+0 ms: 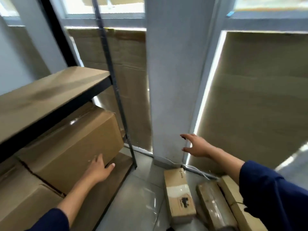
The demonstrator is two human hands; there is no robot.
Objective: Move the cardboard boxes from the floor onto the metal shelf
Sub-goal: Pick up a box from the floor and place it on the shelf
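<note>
Near: 3 long narrow cardboard boxes (180, 194) lie on glossy grey tiled floor (133, 197), 1 film-wrapped. Left hand (100, 169) flat, fingers straight, pressing taped brown carton (71, 144) on lower board of black metal shelf (116, 84). Right hand (198, 145) spread wide, holding nothing, in air near smooth white pillar (171, 80). Beyond: cardboard-covered windows (260, 97).
</note>
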